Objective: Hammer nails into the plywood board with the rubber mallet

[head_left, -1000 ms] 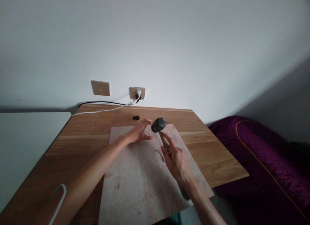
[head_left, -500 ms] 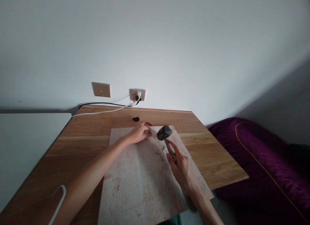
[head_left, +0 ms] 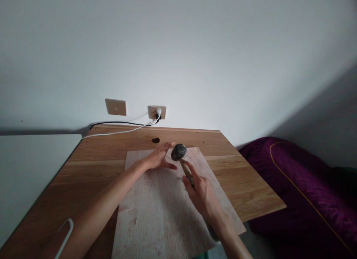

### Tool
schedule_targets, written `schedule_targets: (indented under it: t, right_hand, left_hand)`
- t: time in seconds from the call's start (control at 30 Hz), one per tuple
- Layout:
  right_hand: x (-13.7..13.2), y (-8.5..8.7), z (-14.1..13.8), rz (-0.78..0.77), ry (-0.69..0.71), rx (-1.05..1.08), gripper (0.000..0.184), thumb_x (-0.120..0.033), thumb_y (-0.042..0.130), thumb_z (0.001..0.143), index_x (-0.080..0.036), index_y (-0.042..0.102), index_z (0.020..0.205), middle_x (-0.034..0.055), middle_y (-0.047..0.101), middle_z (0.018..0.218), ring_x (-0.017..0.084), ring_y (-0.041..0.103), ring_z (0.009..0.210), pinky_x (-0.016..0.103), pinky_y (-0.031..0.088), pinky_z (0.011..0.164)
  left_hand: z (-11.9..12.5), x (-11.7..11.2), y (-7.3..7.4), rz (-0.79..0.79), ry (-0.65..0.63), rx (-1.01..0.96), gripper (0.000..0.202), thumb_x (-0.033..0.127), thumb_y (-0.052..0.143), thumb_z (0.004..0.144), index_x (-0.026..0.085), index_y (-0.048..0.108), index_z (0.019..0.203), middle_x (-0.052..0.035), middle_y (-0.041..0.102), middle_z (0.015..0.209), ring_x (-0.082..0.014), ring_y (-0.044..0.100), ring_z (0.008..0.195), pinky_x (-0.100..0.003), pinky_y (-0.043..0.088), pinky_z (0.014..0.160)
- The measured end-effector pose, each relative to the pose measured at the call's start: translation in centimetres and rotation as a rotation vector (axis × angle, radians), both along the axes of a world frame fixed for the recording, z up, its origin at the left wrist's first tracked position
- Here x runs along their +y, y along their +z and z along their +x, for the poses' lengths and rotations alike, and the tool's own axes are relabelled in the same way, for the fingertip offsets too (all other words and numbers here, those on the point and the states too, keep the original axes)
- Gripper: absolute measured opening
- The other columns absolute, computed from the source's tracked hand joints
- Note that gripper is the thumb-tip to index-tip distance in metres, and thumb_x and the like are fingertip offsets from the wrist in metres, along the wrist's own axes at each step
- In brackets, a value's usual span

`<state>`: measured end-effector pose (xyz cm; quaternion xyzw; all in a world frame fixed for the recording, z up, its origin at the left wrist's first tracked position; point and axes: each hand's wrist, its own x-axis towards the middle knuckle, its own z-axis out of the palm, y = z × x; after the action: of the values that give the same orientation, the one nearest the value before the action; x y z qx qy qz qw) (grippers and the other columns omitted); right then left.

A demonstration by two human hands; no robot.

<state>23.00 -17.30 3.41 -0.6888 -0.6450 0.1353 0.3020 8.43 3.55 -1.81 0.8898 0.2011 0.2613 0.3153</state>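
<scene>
My hammer [head_left: 179,152] had a dull dark metal head, wood handle. Board [head_left: 156,210] looked pale, matt, rough-ish. Desk [head_left: 245,192]: smooth wood w/ visible grain. Blanket [head_left: 301,184] was soft cloth.

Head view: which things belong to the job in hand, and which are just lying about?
In use: hammer, gripped by the right hand; board; left hand, open on it; loose nails.
Lying about: white cable, wall socket, white wire loop, purple bedding.

Dim, soft light; grey shadow darkens the right; edges curve; hammer head slightly blurred.
</scene>
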Motion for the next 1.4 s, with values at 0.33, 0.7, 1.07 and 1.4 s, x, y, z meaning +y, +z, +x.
schedule_targets:
  t: [0.33,0.7,1.07,1.4]
  right_hand:
    - [-5.2,-2.4,5.2,-0.026,-0.215,-0.053,0.054,-0.043,0.040,0.104,-0.020,0.048,0.152,0.0105,0.081,0.100,0.028,0.079,0.087,0.035,0.060,0.074]
    - [-5.5,-2.2,4.5,-0.096,-0.233,-0.002,0.056,-0.036,0.034,0.103,-0.020,0.042,0.157,0.0173,0.071,0.135,0.029,0.072,0.118,0.045,0.058,0.097]
    - [-5.5,-1.5,4.6,-0.080,-0.212,0.021,0.055,-0.030,0.038,0.102,-0.021,0.043,0.156,0.0169,0.075,0.127,0.028,0.077,0.104,0.042,0.060,0.090]
    - [-5.5,-2.9,4.7,-0.047,-0.238,-0.044,0.055,-0.035,0.036,0.104,-0.021,0.042,0.157,0.0173,0.075,0.127,0.031,0.076,0.106,0.047,0.060,0.090]
  left_hand:
    - [0.2,-1.0,3.2,0.171,-0.010,-0.102,0.025,0.030,0.068,0.094,0.022,0.070,0.117,-0.0095,0.069,0.121,-0.0252,0.064,0.118,-0.040,0.048,0.108]
    - [3.7,-7.6,4.1,0.582,-0.342,0.247,0.024,0.004,0.059,0.092,0.021,0.076,0.093,-0.0058,0.075,0.096,-0.0217,0.068,0.095,-0.032,0.052,0.088]
    - [3.6,-7.1,3.8,0.457,-0.283,0.294,0.028,-0.001,0.055,0.090,0.018,0.072,0.079,-0.0048,0.069,0.083,-0.0189,0.068,0.081,-0.028,0.052,0.075]
    - [-1.5,-4.8,2.0,0.168,0.144,-0.002,0.022,0.017,0.054,0.099,0.021,0.075,0.105,-0.0066,0.072,0.099,-0.0201,0.068,0.095,-0.032,0.053,0.088]
